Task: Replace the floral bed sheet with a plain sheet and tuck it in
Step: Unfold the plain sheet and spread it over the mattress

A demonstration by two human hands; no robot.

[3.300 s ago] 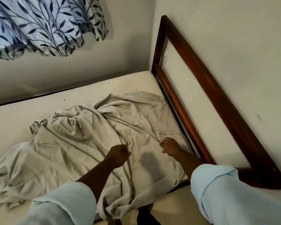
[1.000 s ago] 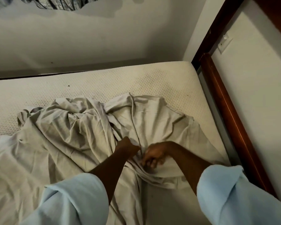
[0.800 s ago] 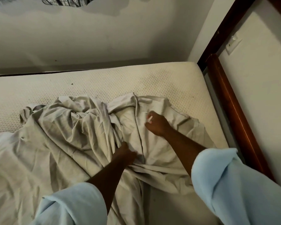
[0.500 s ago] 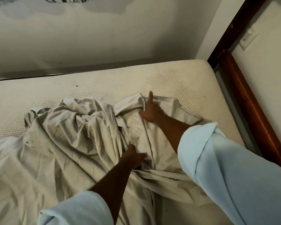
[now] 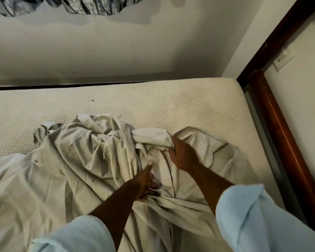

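A plain grey-beige sheet [image 5: 76,170] lies crumpled in a heap on the near half of the bare white mattress [image 5: 153,106]. My right hand [image 5: 182,155] grips a bunched fold near the sheet's far edge, fingers curled into the cloth. My left hand [image 5: 145,182] holds another fold just below and left of it, fingers wrapped in the fabric. The floral sheet is not in view.
A dark wooden headboard frame [image 5: 284,135] runs along the right side of the mattress against the wall. A blue leaf-patterned curtain [image 5: 76,4] hangs at the top edge. The back wall meets the mattress along a dark gap.
My right hand reached out over the sheet, then closed on a fold near its far edge and pulled it back a little. My left hand stayed gripping the cloth.
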